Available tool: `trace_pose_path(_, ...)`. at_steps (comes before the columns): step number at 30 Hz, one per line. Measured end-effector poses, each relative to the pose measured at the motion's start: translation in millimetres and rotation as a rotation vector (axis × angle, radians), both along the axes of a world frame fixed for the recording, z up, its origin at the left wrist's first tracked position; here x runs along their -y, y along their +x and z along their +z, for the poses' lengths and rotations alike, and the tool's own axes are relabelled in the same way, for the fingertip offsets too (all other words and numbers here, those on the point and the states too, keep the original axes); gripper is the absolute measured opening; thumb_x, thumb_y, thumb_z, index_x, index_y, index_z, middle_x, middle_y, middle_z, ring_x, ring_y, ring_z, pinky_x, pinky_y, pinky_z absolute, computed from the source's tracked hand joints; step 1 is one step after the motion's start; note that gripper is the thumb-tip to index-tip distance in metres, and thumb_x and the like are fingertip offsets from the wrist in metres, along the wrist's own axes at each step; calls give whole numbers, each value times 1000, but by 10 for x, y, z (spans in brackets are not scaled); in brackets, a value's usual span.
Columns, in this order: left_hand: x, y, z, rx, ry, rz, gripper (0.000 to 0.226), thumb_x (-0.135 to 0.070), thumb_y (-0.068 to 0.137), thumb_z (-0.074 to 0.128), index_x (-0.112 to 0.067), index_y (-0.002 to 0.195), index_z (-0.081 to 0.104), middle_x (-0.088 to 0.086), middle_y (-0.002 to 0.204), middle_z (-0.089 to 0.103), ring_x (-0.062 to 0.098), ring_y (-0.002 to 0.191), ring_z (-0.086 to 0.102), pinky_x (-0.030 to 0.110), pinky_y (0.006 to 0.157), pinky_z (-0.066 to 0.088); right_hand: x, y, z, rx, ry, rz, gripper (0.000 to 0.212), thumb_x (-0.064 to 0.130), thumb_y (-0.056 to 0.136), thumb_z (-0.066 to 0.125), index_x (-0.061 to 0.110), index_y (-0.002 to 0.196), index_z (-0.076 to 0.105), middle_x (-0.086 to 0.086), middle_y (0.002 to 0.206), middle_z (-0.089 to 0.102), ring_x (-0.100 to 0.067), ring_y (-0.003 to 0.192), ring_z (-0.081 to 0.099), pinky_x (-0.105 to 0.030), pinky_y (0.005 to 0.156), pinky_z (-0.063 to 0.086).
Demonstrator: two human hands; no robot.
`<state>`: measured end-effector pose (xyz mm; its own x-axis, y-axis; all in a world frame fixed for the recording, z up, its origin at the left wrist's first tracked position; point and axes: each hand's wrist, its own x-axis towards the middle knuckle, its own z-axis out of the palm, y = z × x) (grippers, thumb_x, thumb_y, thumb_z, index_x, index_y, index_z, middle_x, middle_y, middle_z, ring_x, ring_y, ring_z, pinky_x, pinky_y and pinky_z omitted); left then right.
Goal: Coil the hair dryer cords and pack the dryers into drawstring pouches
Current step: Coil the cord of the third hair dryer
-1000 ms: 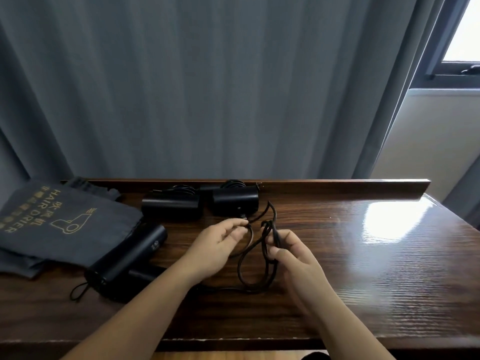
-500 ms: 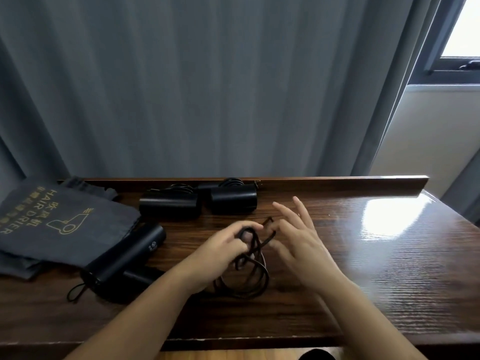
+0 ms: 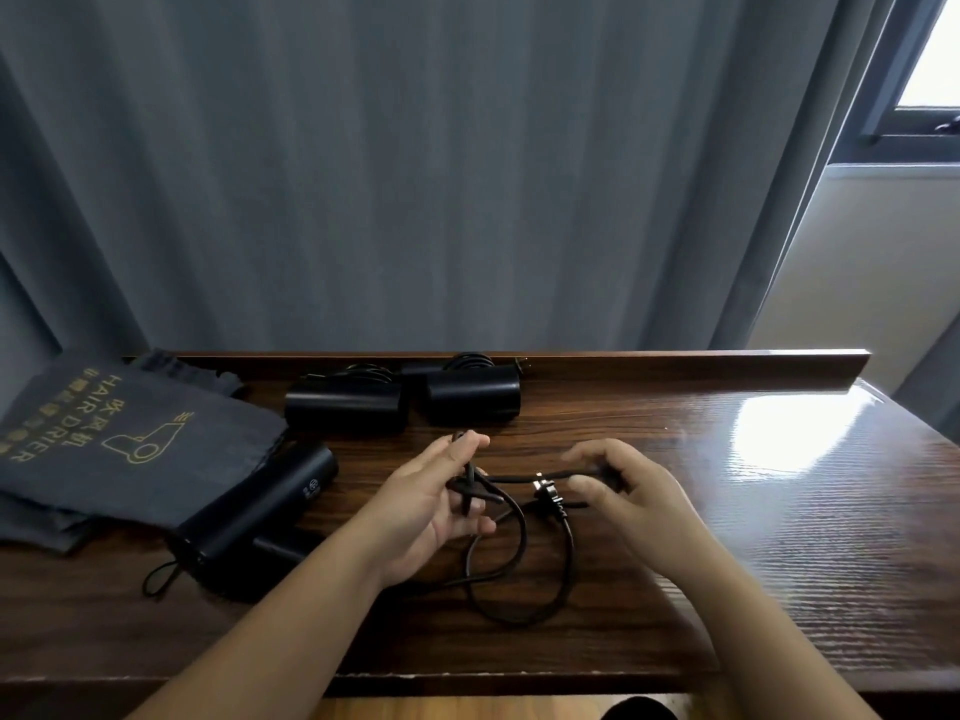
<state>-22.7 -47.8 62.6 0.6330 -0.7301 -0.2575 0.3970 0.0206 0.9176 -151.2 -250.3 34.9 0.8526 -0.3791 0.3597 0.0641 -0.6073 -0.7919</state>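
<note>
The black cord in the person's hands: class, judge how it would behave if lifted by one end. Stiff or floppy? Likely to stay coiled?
Probably floppy: the cord sags in loose loops onto the table below the left hand. It would likely uncoil if released, since nothing visibly ties it. The plug near the right hand may swing as the heavier end.

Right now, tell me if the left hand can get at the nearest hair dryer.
Probably yes: the nearest hair dryer lies uncovered beside the left hand, nothing between them, but that hand grips the cord and must release it first.
</note>
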Motion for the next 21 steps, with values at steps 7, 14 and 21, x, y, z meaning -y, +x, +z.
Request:
trace_pose_path(7,75,-8,-61,375,143,49,58,-34,71,83,-18,118,55,8,114,69,21,85,72,37,82,59,-69,28,-31,-61,-126,74,19,24,94,68,40,89,57,16,93,58,-9,90,55,-17,77,40)
trace_pose_path(14,81,-71,-18,786,311,-152,17,-41,79,80,-27,87,74,-11,102,75,0,95,68,27,92,52,-187,22,16,-28,243,200,38,21,93,56,41,125,52,17,125,57,0,119,51,-13,95,41)
trace_pose_path(21,-11,-53,-41,556,194,-156,45,-30,110,30,-22,115,73,-8,125,67,11,119,63,25,96,53,-225,66,-19,9,93,36,32,16,97,63,44,107,52,11,117,55,2,101,53,-8,81,43)
